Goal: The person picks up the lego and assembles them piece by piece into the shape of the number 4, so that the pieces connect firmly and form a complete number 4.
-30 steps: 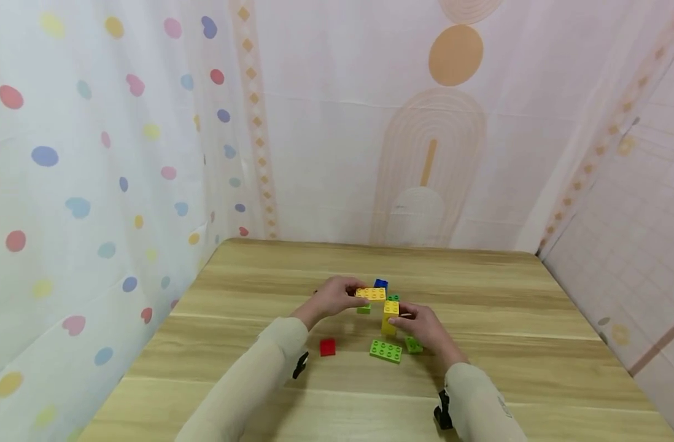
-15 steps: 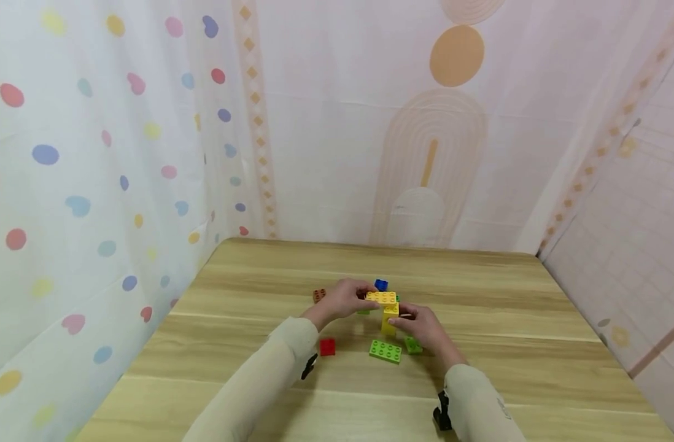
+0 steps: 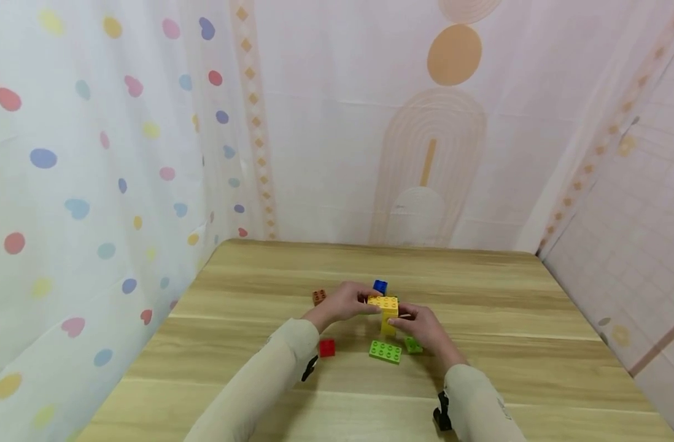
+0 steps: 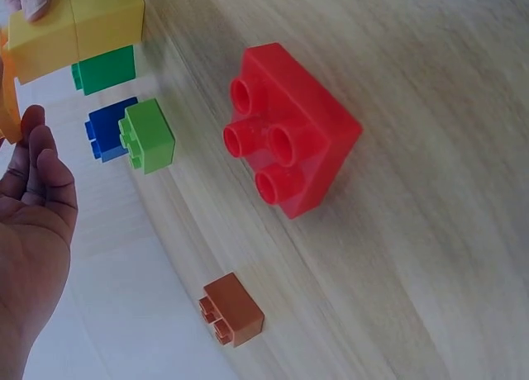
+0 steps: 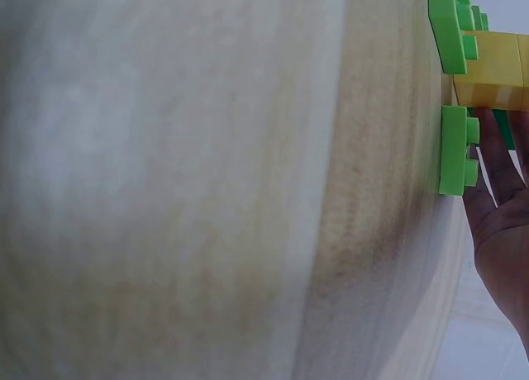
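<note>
My left hand pinches a flat orange-yellow building brick by its left end, with its studs facing up. That brick lies across the top of an upright yellow brick stack. From the right, my right hand grips the stack between thumb and fingers. In the left wrist view the stack shows a seam between two yellow bricks, and the orange-yellow brick is cut off by the frame edge. The right wrist view has the base of the stack beside my right hand's fingers.
In front of the stack lie a lime eight-stud brick and a smaller lime piece. A red brick is nearer my left sleeve. Brown, blue, dark green and lime bricks stand farther back.
My left hand has carried the orange-yellow brick right and down onto the top of the yellow stack. The right hand has stayed in place, gripping the stack.
</note>
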`<action>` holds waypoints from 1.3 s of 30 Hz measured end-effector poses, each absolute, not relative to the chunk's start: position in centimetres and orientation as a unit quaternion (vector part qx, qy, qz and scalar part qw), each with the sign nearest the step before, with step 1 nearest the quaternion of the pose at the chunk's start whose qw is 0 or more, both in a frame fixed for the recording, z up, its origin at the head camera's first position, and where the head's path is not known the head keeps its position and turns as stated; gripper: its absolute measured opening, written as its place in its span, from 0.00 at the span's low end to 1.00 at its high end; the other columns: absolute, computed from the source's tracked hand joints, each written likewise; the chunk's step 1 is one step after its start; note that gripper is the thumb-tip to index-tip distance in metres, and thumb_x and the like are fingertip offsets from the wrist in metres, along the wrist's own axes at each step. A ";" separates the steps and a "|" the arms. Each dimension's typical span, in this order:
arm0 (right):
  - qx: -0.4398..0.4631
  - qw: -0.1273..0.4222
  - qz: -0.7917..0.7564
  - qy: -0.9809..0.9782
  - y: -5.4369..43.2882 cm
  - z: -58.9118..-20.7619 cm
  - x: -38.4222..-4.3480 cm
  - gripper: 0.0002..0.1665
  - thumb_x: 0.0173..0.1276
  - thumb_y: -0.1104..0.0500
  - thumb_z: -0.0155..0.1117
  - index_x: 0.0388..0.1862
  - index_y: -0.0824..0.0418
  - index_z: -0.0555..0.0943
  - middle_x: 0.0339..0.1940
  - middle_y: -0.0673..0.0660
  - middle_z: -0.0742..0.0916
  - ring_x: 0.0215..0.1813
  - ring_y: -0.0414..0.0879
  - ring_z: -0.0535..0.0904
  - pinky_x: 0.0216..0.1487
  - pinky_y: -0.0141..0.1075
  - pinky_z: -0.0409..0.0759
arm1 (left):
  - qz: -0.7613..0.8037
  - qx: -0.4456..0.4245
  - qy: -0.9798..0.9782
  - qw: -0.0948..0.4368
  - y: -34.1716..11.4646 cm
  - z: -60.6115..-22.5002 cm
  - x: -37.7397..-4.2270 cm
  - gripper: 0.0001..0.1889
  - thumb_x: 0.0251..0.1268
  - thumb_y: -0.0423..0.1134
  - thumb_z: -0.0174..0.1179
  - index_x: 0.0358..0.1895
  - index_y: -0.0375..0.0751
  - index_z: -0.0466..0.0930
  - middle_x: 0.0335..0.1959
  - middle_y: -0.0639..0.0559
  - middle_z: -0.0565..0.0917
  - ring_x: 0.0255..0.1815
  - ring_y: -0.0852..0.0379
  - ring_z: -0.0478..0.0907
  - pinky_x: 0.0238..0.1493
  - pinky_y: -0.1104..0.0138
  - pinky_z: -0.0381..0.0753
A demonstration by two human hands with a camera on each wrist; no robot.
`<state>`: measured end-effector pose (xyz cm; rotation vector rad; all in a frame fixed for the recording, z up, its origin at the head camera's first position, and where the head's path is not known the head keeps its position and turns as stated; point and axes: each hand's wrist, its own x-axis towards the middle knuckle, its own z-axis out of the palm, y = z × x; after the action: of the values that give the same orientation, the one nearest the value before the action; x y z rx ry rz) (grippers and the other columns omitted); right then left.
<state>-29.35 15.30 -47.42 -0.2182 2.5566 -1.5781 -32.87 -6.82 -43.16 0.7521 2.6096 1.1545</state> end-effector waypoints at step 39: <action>-0.090 0.079 -0.528 0.841 15.5 -47.0 -29.5 0.29 0.68 0.47 0.69 0.64 0.59 0.79 0.55 0.53 0.84 0.55 0.49 0.79 0.55 0.47 0.78 | 0.364 0.271 0.883 0.119 -6.4 -42.3 -32.7 0.18 0.65 0.44 0.67 0.55 0.41 0.84 0.39 0.57 0.83 0.36 0.59 0.74 0.38 0.66 0.75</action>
<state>-29.53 15.50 -46.96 -0.2683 2.5168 -1.5809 -32.66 -6.44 -42.34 0.7930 2.5820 1.0632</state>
